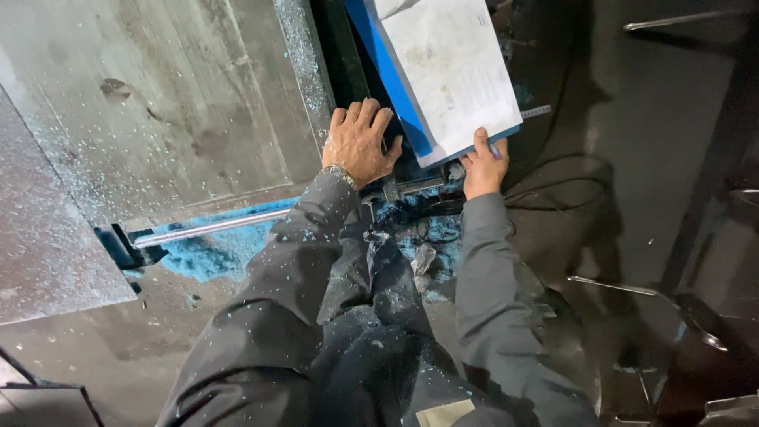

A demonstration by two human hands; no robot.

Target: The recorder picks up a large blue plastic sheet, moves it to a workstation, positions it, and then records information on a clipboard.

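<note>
Dusty grey surface (158,103) in dim workshop, left fingers (360,119) spread flat on its edge, right fingers (481,146) pinching blue board (395,87) under paper (451,71).

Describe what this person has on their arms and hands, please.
Both arms wear long dark grey work-jacket sleeves, the left sleeve heavily flecked with pale blue and white dust, the right sleeve cleaner with only a few specks. The left hand and right hand are bare, with no gloves. A metal wristwatch band shows at the left cuff.
</note>
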